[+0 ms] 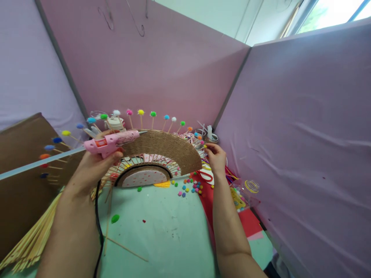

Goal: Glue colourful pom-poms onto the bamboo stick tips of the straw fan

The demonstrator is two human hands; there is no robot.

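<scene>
My left hand (pixel 101 154) is wrapped round a pink hot glue gun (pixel 111 143), its metal nozzle pointing right and a long pale glue stick (pixel 40 163) jutting out behind. Just beyond it stands a fan-shaped piece (pixel 162 148) of brown twine woven over thin sticks, with a spotted half-round centre (pixel 145 178). Coloured pom-poms (pixel 140 112) top the stick ends along its outer arc. At the fan's right end, the fingers of my right hand (pixel 216 154) pinch a small yellow pom-pom (pixel 205 146) by a stick tip. Whether it touches the stick is too small to tell.
Loose small pom-poms (pixel 193 188) lie on the green tabletop (pixel 162 231) in front of the fan. Red-handled scissors (pixel 205 176), a clear box (pixel 242 197) and red sheets (pixel 251 222) are at right. A bundle of sticks (pixel 34 235) lies left; the glue gun's black cord (pixel 100 231) hangs down.
</scene>
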